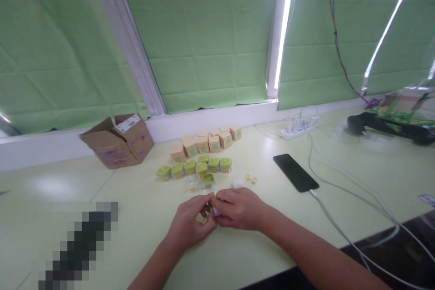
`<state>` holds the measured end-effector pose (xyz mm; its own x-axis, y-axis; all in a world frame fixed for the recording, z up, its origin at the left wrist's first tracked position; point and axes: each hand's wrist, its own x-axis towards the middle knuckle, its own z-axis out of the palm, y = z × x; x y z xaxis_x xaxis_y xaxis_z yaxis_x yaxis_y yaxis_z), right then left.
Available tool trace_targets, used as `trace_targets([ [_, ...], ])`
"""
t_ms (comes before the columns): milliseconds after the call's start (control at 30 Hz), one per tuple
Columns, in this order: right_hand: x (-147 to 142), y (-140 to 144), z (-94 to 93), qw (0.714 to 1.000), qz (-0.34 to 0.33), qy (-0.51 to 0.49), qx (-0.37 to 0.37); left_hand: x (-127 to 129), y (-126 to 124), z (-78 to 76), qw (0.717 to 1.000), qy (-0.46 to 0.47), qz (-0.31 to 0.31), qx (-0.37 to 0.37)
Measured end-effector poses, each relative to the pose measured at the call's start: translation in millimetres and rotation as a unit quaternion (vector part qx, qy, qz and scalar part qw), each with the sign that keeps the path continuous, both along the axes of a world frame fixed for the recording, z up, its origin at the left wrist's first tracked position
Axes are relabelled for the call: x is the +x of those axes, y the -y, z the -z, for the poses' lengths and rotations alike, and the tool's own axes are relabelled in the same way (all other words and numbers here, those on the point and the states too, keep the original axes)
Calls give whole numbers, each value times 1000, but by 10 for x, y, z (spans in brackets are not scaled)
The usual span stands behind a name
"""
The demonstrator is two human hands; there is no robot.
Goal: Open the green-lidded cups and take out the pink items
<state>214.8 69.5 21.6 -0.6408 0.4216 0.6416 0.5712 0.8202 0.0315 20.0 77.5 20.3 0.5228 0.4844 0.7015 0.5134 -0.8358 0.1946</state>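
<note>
Sitting between the meeting fingers (227,195), a small white piece (216,211)

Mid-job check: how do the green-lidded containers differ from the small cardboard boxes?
The green-lidded containers have clear sides below coloured lids; the small cardboard boxes are plain brown and opaque, several showing green labels. The containers stand nearer the camera; the boxes stand behind them. Both are small, and both are grouped in loose rows on the table.
</note>
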Motion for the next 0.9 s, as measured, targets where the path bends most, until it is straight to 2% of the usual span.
trace_targets([
  [400,-55,23,15,998,14,-7,59,19,-6,39,999,-37,-37,-8],
  [567,-44,10,29,995,30,-32,85,8,9,0,999,-33,-19,1],
  [733,16,-31,59,996,28,-66,49,-25,26,-42,1000,-16,16,-7],
  [900,36,-42,88,994,36,-99,2,-44,4,6,998,-37,23,-42],
])
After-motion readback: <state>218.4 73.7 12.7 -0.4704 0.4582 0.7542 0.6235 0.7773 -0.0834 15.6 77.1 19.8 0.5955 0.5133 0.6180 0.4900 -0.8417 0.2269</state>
